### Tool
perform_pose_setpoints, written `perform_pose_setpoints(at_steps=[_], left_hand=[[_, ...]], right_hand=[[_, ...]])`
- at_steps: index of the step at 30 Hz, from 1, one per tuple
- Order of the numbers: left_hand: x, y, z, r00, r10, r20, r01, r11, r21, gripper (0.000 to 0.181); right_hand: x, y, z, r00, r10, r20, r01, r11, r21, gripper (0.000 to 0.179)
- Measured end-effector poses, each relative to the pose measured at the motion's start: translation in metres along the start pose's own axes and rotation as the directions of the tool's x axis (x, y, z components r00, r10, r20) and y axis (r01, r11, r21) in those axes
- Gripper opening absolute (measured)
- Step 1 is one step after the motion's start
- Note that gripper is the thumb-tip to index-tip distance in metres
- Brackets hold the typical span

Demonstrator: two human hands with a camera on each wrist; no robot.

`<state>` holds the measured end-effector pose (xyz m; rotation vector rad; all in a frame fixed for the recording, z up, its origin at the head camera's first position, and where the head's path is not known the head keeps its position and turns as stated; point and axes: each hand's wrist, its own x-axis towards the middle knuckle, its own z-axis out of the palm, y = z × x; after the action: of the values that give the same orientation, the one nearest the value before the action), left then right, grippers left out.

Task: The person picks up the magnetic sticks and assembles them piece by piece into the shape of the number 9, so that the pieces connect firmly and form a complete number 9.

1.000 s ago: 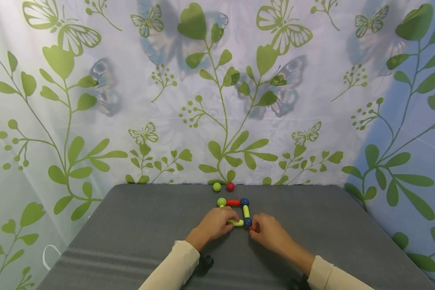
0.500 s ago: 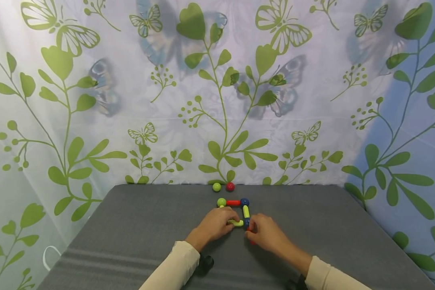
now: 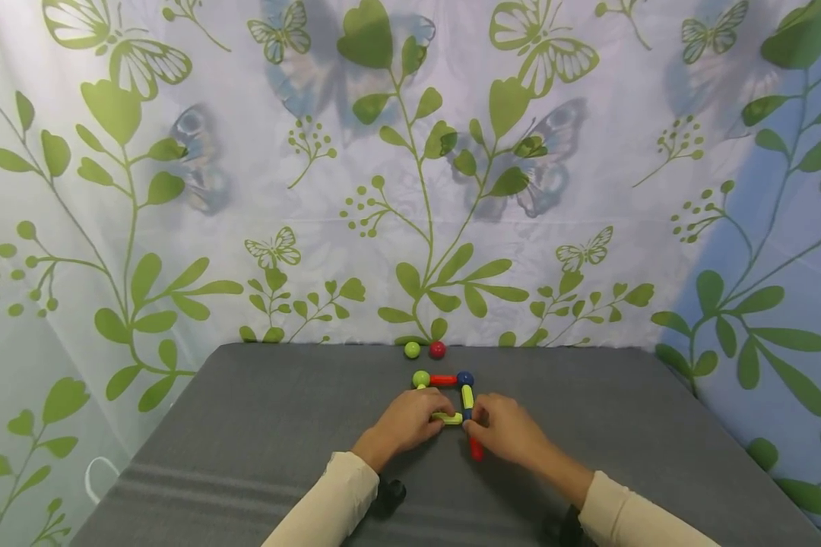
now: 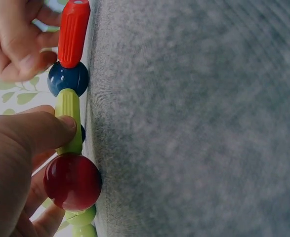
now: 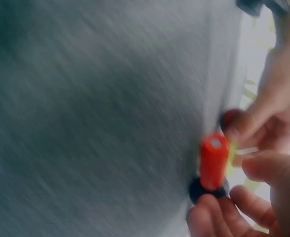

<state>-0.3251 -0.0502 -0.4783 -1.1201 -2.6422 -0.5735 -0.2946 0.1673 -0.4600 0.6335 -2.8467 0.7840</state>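
My left hand (image 3: 407,420) pinches a lime magnetic rod (image 4: 68,111) between thumb and fingers. A red ball (image 4: 72,181) sits at one end of this rod, a near blue ball (image 4: 65,78) at the other. From the near blue ball a red rod (image 3: 476,448) points toward me. My right hand (image 3: 509,429) is beside that ball, fingertips touching it and thumb apart from the red rod. Farther off, a second lime rod (image 3: 467,396), a far blue ball (image 3: 465,378), another red rod (image 3: 443,380) and a green ball (image 3: 420,378) continue the frame; my left hand hides its left side.
A loose green ball (image 3: 412,350) and a loose red ball (image 3: 438,350) lie at the back edge of the grey-covered table (image 3: 280,410). Behind the table hangs a curtain (image 3: 410,190) with leaves and butterflies. A black device (image 3: 391,495) sits at my left wrist.
The near red rod has swung round to point toward me. My right hand has let go of it and shifted to the near blue ball. My left hand keeps its hold.
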Motion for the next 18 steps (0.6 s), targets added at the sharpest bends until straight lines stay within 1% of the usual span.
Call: perform_pose_setpoints(at_steps=[3, 5, 7, 9, 11, 14, 16, 17, 18], left_hand=[[0.000, 0.001, -0.001, 1.000, 0.012, -0.003, -0.012, 1.000, 0.005, 0.019], [0.000, -0.001, -0.003, 1.000, 0.009, -0.002, -0.009, 1.000, 0.017, 0.019], [0.001, -0.001, -0.005, 1.000, 0.001, 0.003, -0.002, 0.999, 0.033, 0.019], [0.001, 0.000, -0.005, 1.000, 0.000, 0.007, 0.000, 0.998, 0.059, 0.019], [0.002, 0.002, -0.004, 1.000, 0.012, 0.007, -0.013, 0.995, 0.097, 0.019], [0.005, 0.008, -0.002, 0.998, 0.064, -0.005, -0.062, 0.986, 0.158, 0.021], [0.008, 0.013, -0.001, 0.995, 0.102, -0.014, -0.097, 0.975, 0.198, 0.021], [0.009, 0.014, 0.000, 0.993, 0.114, -0.019, -0.108, 0.970, 0.217, 0.021], [0.010, 0.015, 0.000, 0.992, 0.121, -0.022, -0.113, 0.966, 0.233, 0.020]], right_hand=[[0.010, 0.002, -0.008, 1.000, 0.002, -0.028, -0.003, 0.999, -0.044, 0.016], [0.022, 0.004, -0.014, 0.999, -0.007, -0.046, 0.004, 0.998, -0.068, 0.014], [0.034, 0.007, -0.018, 0.997, -0.051, -0.055, 0.047, 0.996, -0.080, 0.010], [0.046, 0.010, -0.021, 0.992, -0.118, -0.042, 0.115, 0.991, -0.070, 0.009], [0.059, 0.014, -0.022, 0.980, -0.199, -0.009, 0.198, 0.979, -0.054, 0.012], [0.079, 0.018, -0.024, 0.950, -0.306, 0.058, 0.308, 0.950, -0.047, 0.018], [0.093, 0.022, -0.025, 0.932, -0.352, 0.092, 0.359, 0.930, -0.077, 0.022], [0.101, 0.023, -0.024, 0.925, -0.364, 0.109, 0.374, 0.923, -0.092, 0.025], [0.109, 0.023, -0.022, 0.923, -0.363, 0.125, 0.377, 0.920, -0.105, 0.027]])
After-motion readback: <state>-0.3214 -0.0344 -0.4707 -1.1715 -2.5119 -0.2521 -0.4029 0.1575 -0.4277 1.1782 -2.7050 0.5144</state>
